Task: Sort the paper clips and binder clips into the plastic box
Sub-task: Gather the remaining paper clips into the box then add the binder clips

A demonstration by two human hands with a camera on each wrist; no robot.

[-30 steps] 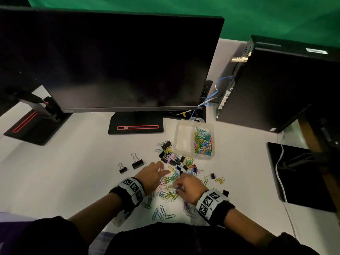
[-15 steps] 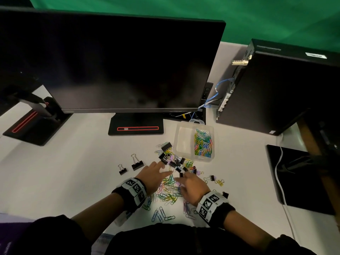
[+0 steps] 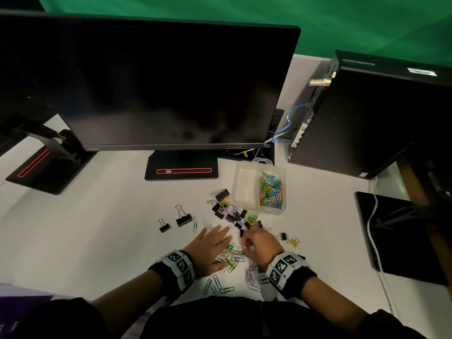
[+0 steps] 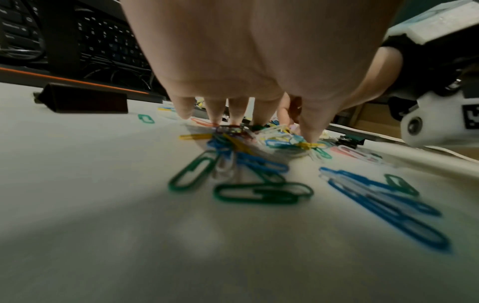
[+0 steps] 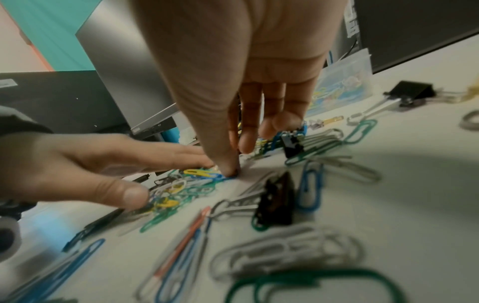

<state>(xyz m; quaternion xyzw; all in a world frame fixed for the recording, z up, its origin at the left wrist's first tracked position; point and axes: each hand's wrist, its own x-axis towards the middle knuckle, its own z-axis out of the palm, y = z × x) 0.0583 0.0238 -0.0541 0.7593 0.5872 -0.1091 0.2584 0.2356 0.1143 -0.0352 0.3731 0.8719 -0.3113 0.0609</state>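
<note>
Since a second ago, slid toward the plastic box [image 3: 247, 182]: left hand [image 3: 209, 249], now flat with fingers spread on the paper clips [image 3: 231, 256]. Right hand [image 3: 261, 245] fingertips down, thumb pinning a clip; grip unclear. Binder clips [image 3: 230, 212] just beside the box on the counter [image 3: 97, 231].

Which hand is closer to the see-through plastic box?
The right hand. It is just below the clear plastic box, near the black binder clips. The left hand lies farther left, flat on the coloured paper clips.
</note>
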